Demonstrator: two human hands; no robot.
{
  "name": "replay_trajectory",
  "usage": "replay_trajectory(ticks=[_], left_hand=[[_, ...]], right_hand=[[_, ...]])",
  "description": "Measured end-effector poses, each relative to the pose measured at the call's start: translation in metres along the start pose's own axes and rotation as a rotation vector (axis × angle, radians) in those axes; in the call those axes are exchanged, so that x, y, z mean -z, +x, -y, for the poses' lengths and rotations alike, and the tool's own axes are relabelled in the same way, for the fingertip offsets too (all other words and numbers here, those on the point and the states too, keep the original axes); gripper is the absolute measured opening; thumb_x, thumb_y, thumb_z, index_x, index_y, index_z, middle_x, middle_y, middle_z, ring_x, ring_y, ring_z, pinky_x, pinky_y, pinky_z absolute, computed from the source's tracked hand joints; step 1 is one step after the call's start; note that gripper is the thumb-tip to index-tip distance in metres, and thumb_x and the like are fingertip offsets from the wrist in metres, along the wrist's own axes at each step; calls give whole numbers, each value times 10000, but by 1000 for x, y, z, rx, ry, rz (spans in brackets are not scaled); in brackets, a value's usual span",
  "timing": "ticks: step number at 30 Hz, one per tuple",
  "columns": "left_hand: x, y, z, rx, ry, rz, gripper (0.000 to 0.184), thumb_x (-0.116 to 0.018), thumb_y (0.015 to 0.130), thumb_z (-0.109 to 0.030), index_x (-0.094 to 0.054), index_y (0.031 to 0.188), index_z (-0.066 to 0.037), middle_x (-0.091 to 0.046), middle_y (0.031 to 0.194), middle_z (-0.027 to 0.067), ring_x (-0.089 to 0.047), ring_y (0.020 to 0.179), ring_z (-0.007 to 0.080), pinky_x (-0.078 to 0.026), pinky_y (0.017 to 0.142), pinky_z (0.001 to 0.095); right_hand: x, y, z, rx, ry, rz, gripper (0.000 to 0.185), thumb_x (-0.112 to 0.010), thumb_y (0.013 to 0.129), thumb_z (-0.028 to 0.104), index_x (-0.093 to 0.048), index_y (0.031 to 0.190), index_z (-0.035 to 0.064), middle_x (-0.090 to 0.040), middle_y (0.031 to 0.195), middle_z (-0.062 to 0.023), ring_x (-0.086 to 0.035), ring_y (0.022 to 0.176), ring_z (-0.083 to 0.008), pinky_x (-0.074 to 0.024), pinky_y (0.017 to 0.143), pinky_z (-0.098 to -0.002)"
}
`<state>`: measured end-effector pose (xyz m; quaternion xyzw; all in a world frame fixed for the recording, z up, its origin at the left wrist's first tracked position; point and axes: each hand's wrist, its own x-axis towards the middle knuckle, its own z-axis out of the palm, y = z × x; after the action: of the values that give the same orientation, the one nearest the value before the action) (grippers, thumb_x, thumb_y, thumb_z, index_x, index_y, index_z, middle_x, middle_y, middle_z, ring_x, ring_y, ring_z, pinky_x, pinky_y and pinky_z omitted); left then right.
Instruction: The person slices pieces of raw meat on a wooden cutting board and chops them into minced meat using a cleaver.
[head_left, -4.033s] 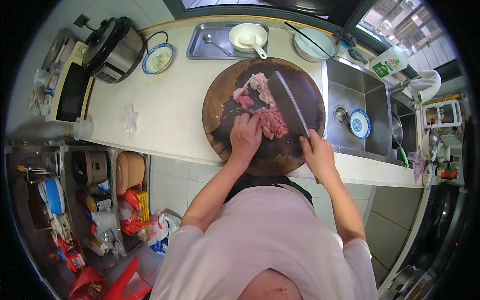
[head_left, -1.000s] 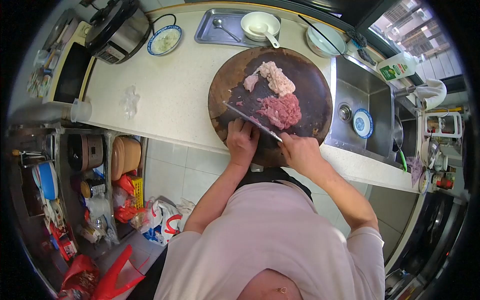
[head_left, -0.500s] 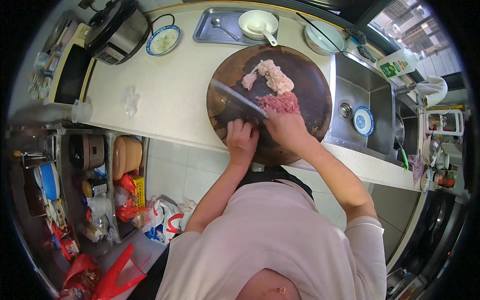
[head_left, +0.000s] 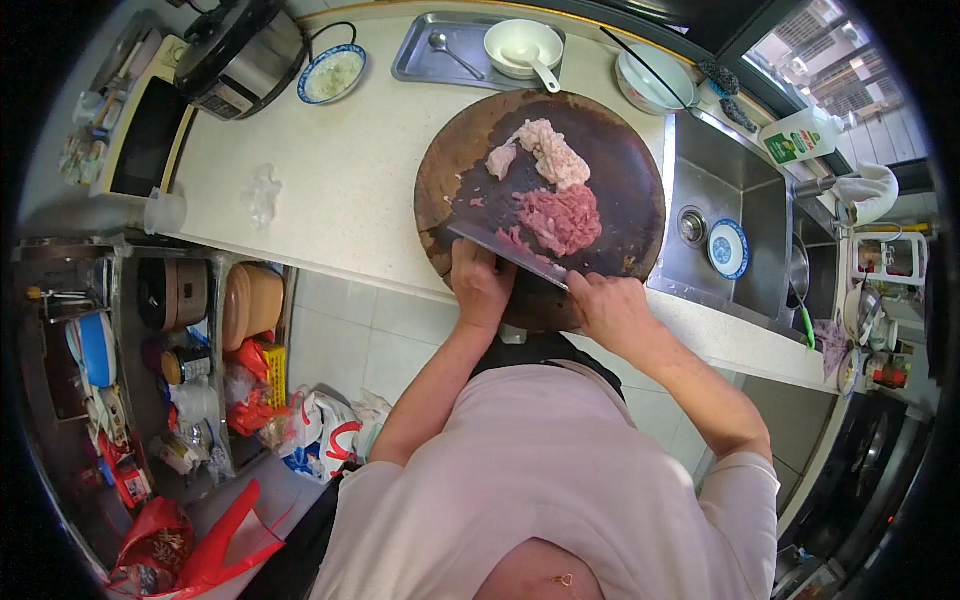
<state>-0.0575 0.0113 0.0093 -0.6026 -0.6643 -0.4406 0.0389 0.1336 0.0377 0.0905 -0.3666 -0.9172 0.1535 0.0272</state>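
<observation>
My right hand (head_left: 610, 305) grips the handle of a cleaver (head_left: 508, 252) whose blade slants up to the left over the round wooden chopping board (head_left: 625, 150). At the blade's left part, my left hand (head_left: 480, 285) has its fingers curled close behind it; anything under them is hidden. Just beyond the blade lies a heap of red minced meat (head_left: 568, 220), with small scraps to its left. A pale pink mound of chopped meat (head_left: 550, 155) touches the far side of the red heap, and a small pale piece (head_left: 500, 162) sits at its left.
Behind the board stands a metal tray (head_left: 415, 65) with a spoon (head_left: 455, 56) and a white handled bowl (head_left: 522, 48). A blue-rimmed dish (head_left: 332, 75) is near the rice cooker (head_left: 240, 65). To the right is a sink (head_left: 745, 170) holding a blue-patterned bowl (head_left: 728, 248).
My right hand has drawn the cleaver toward me and rightward, off the red meat, which now shows more fully. The blade now lies in front of my left fingers, which have barely moved.
</observation>
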Motion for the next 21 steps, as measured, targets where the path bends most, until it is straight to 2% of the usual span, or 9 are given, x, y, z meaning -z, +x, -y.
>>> replay_trajectory(ticks=[3, 7, 10, 11, 13, 16, 19, 21], left_hand=[[-5, -1, 5, 19, 39, 31, 234, -725, 721, -73, -664, 944, -37, -628, 925, 136, -568, 836, 345, -480, 688, 410], [-6, 1, 3, 10, 19, 16, 180, -704, 719, -52, -651, 891, -51, -584, 854, 117, -550, 783, 338, -468, 660, 425], [-6, -5, 2, 54, 51, 37, 109, -675, 706, -16, -625, 790, -65, -504, 762, 100, -518, 748, 314, -452, 632, 425], [-4, -6, 2, 55, 48, 41, 113, -683, 698, -15, -618, 784, -51, -507, 770, 112, -516, 754, 322, -446, 639, 427], [-5, -7, 2, 66, 37, 44, 129, -699, 684, -13, -606, 772, -23, -512, 787, 134, -511, 766, 339, -433, 652, 432], [-10, -11, 5, 68, 54, 18, 125, -706, 685, -18, -618, 773, -32, -514, 781, 131, -510, 762, 337, -434, 648, 431], [-7, -10, 4, 86, 17, 26, 129, -709, 685, -28, -628, 784, -36, -531, 794, 134, -517, 772, 348, -442, 659, 439], [-5, -8, 4, 88, 14, 45, 121, -701, 686, -33, -629, 783, -43, -532, 798, 124, -520, 775, 339, -452, 661, 433]], right_hand=[[-8, 19, -1, 25, -14, -22, 93, -571, 832, 131, -544, 901, 75, -626, 693, -113, -638, 617, -315, -469, 513, -434], [-31, 74, 11, 59, 14, -97, 97, -569, 837, 153, -552, 897, 77, -637, 700, -121, -641, 626, -321, -484, 533, -439], [-24, 98, 9, -34, 42, -6, 138, -561, 859, 177, -579, 944, 70, -657, 738, -130, -658, 661, -324, -502, 562, -447], [-12, 99, 1, -68, 30, 26, 176, -556, 882, 199, -599, 1001, 77, -666, 742, -126, -662, 679, -333, -504, 572, -462], [-20, 92, -15, -35, 112, -166, 191, -564, 895, 218, -605, 1032, 92, -656, 722, -129, -652, 670, -350, -496, 566, -479], [-5, 65, -7, -50, 76, -87, 194, -580, 894, 215, -597, 1036, 84, -646, 724, -139, -639, 657, -364, -485, 560, -488], [2, 40, 2, -15, 107, -56, 105, -564, 880, 168, -559, 894, 64, -639, 724, -146, -642, 640, -351, -491, 555, -466], [1, 29, -1, -6, 71, -28, 116, -576, 852, 156, -551, 918, 64, -635, 730, -136, -647, 647, -334, -490, 551, -457]])
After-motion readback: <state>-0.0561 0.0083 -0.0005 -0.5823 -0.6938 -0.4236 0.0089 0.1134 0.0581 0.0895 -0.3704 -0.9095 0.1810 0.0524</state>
